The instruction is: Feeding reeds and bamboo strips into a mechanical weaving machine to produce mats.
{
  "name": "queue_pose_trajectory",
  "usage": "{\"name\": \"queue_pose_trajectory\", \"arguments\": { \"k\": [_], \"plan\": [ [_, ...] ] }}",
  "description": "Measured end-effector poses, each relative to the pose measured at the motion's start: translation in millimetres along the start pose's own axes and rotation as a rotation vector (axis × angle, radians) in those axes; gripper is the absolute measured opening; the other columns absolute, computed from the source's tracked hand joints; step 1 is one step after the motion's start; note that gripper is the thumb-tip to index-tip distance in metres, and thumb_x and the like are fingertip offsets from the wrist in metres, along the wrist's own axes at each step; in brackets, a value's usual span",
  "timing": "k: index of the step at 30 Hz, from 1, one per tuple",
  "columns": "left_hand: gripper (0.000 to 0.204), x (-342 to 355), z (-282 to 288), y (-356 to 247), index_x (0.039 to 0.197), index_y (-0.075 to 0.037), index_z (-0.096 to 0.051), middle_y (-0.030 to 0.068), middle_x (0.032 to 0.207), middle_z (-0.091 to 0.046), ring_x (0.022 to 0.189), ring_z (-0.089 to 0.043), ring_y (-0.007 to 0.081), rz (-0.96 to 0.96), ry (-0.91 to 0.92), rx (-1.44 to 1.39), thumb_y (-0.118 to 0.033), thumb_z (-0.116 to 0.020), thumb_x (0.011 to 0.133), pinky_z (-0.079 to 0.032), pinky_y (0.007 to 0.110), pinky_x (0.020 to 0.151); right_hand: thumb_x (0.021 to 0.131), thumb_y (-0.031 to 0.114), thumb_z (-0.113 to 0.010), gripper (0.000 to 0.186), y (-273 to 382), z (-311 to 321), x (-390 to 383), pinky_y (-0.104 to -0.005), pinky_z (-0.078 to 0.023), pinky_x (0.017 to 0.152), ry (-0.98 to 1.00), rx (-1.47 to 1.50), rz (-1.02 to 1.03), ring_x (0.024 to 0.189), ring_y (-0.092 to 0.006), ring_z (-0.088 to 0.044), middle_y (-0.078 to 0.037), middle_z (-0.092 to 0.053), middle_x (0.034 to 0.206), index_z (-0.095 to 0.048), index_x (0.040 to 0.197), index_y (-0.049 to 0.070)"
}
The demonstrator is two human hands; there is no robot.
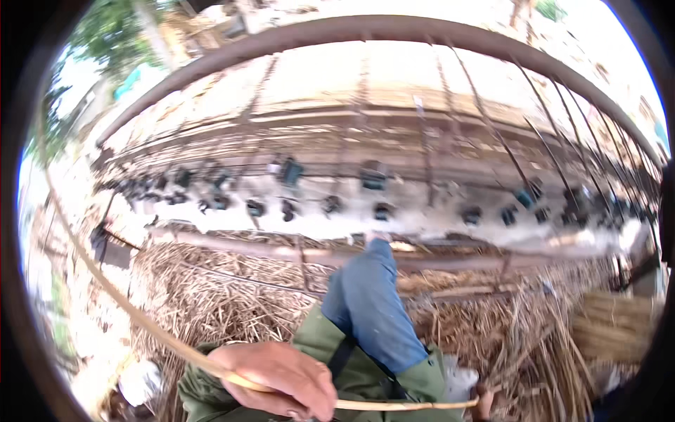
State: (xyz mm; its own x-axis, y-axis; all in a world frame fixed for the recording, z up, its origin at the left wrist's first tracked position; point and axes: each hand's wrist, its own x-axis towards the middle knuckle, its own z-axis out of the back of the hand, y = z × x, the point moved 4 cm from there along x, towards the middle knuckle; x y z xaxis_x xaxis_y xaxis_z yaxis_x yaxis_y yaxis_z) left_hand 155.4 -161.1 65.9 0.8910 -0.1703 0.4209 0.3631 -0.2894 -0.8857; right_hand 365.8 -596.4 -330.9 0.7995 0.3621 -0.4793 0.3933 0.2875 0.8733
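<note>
Across the lower picture runs a long, thin, pale reed (140, 316), curving up toward the upper left. My left hand (274, 380) has its fingers wrapped round it, in front of my olive-green clothing (429, 376). At the reed's lower right end, a small part of my right hand (483, 399) shows, its fingers closed on the reed; the rest is hidden. My blue-clad leg (369, 302) stretches toward a long pale strip (422, 218) bearing several small dark blocks (383, 211), blurred by motion.
A metal frame (365, 28) with upright rods spans the view beyond the strip, with a rail (450, 261) on the near side. Loose straw (232, 281) covers the ground. A reed bundle (612, 323) lies at right and a white lump (140, 383) at lower left.
</note>
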Motion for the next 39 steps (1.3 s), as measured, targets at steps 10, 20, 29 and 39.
{"name": "queue_pose_trajectory", "arguments": {
  "k": [10,20,29,39],
  "plan": [
    [0.022,-86,32,-37,0.087,0.000,-0.049,0.0000,0.048,-0.033,0.048,-0.038,0.0142,-0.395,-1.006,-0.075,-0.021,-0.042,0.093,-0.035,0.026,0.049,0.089,0.024,-0.049,0.021,156,-133,50,-0.0368,-0.033,0.050,0.066,-0.751,0.904,0.051,-0.0185,-0.038,-0.007,-0.050,0.062,-0.059,0.089,0.005],
    [0.017,-153,34,-3,0.086,-0.005,-0.053,0.0009,0.050,-0.034,0.051,-0.037,0.0145,-0.463,-1.386,-0.207,-0.018,-0.044,0.091,-0.035,0.031,0.054,0.084,0.018,-0.057,0.019,300,-263,-62,-0.0443,-0.043,0.063,0.340,-0.769,1.557,0.076,-0.0317,-0.052,-0.016,-0.054,0.087,-0.055,0.098,0.005],
    [0.011,-176,41,9,0.093,-0.010,-0.048,-0.0011,0.068,-0.049,0.065,-0.048,0.0129,-0.567,-1.705,-0.199,-0.019,-0.043,0.091,-0.044,0.027,0.062,0.081,0.008,-0.053,0.025,312,-226,-26,-0.0402,-0.047,0.071,0.533,-1.194,1.314,0.084,-0.0319,-0.057,-0.014,-0.059,0.098,-0.058,0.105,0.006],
    [0.023,-112,36,63,0.081,0.000,-0.058,0.0084,0.063,-0.056,0.062,-0.054,0.0237,-0.096,-1.581,-0.356,-0.020,-0.050,0.089,-0.045,0.033,0.060,0.077,0.016,-0.053,0.021,339,-260,-54,-0.0331,-0.045,0.062,0.259,-0.930,1.618,0.075,-0.0211,-0.055,-0.005,-0.052,0.082,-0.055,0.096,0.007]
  ]
}}
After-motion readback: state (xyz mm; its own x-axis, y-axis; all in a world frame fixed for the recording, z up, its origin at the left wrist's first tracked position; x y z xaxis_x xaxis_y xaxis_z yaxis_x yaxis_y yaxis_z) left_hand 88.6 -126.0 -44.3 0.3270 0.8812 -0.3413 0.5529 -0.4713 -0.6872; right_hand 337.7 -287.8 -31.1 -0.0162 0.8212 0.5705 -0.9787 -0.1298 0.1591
